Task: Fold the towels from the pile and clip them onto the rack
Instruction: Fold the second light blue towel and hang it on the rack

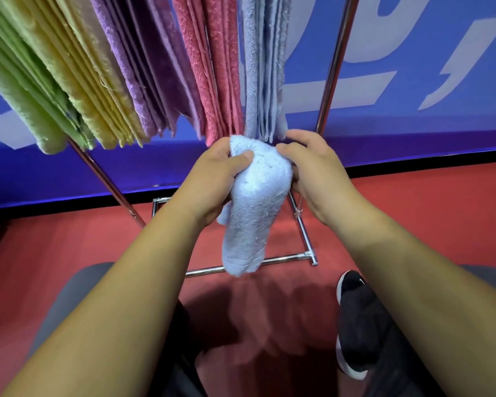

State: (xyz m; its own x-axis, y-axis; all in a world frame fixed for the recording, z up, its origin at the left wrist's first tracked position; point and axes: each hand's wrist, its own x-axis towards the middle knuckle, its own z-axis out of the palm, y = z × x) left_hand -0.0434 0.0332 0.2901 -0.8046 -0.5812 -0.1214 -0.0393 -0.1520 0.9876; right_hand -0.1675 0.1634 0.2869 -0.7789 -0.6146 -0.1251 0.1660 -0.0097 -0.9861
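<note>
Folded pale-blue towel (252, 207) hangs vertically below the rack's (331, 70) coloured towels (143, 64).

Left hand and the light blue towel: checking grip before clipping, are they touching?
Touching. The head view shows the left hand gripping the light blue towel, thumb pressed into it.

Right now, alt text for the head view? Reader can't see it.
The left hand and right hand grip a folded light blue towel in front of a metal rack. The hanging towels on it run green, yellow, purple, pink, blue from left to right, above a red floor.
</note>
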